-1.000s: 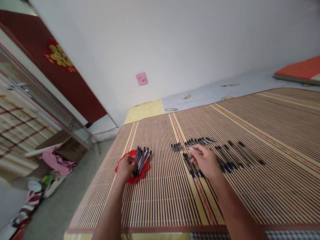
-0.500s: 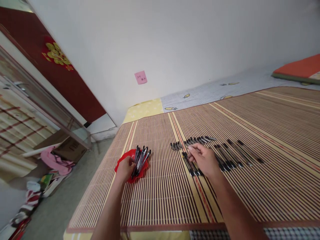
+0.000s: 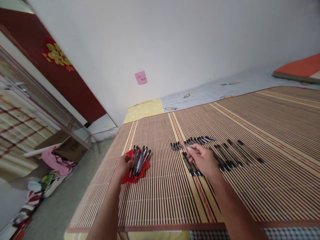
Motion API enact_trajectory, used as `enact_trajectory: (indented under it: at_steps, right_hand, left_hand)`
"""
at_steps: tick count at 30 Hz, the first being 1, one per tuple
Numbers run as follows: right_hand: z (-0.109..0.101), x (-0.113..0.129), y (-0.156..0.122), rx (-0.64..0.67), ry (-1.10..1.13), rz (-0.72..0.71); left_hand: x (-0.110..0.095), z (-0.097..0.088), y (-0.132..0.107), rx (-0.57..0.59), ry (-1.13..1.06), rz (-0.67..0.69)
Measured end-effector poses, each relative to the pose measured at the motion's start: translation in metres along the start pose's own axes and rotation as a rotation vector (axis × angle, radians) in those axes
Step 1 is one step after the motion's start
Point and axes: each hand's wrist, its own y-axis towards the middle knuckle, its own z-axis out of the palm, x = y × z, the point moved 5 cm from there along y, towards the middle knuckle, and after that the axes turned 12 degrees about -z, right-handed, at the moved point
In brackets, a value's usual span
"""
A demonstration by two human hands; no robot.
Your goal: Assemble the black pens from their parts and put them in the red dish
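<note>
Bundled pens (image 3: 142,160) lie in a red dish (image 3: 127,180) at left, long axes near-to-far, just right of the nearer left hand (image 3: 122,165), grip loosely curled, hold unclear, while the right hand (image 3: 203,159), fingertips nearly together, hold likewise unclear, partly hides a pen row (image 3: 239,152).

2 curled hands (image 3: 122,165) (image 3: 203,160), well apart

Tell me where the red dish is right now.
In the head view, the red dish sits left of centre on the striped mat, beneath pens, beside the left hand.
</note>
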Motion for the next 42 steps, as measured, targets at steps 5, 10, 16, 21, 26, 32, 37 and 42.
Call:
enact_trajectory:
  at_steps: [5, 10, 16, 21, 26, 32, 37, 42]
  right_hand:
    - [0.001, 0.002, 0.001, -0.021, 0.018, -0.006]
    - [0.001, 0.0, 0.0, -0.025, 0.024, -0.003]
    - [0.002, 0.004, 0.0, -0.019, 0.01, 0.013]
    - [0.003, 0.005, 0.0, -0.027, 0.025, 0.024]
    - [0.001, 0.011, 0.0, -0.015, 0.001, 0.022]
    - [0.001, 0.015, -0.001, -0.009, 0.002, 0.029]
    - [0.001, 0.012, 0.001, -0.022, 0.014, 0.019]
    - [0.001, 0.012, 0.001, -0.019, 0.013, 0.026]
  left_hand:
    - [-0.002, 0.002, -0.006, 0.03, 0.003, 0.014]
    - [0.003, -0.001, -0.023, 0.071, 0.118, 0.041]
    - [0.007, 0.003, -0.033, 0.131, 0.249, 0.025]
    - [0.005, 0.008, -0.033, 0.162, 0.299, -0.001]
    - [0.006, 0.007, -0.032, 0.135, 0.253, -0.005]
    - [0.002, 0.009, -0.025, 0.095, 0.207, -0.009]
    - [-0.006, 0.013, -0.024, 0.076, 0.229, 0.008]
    - [-0.004, 0.009, -0.032, 0.023, 0.288, -0.004]
